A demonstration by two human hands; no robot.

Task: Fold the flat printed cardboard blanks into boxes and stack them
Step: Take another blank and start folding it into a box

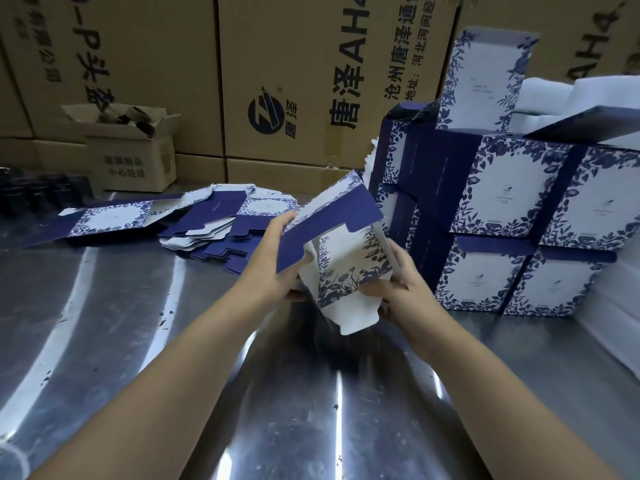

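Note:
A half-folded blue-and-white floral box (341, 261) hangs in the air above the steel table (173, 341), tilted, with one navy flap raised and a white flap hanging down. My left hand (277, 261) grips its left side under the navy flap. My right hand (391, 289) holds its lower right edge, thumb on the printed face. A loose pile of flat blanks (214, 226) lies on the table to the left. Folded boxes (502, 220) stand stacked on the right, one open box (485, 81) upright on top.
Large brown shipping cartons (277, 81) wall off the back. A small open carton (135, 150) sits at the back left beside dark items (41, 195). White foam sheets (609, 306) lie along the right edge.

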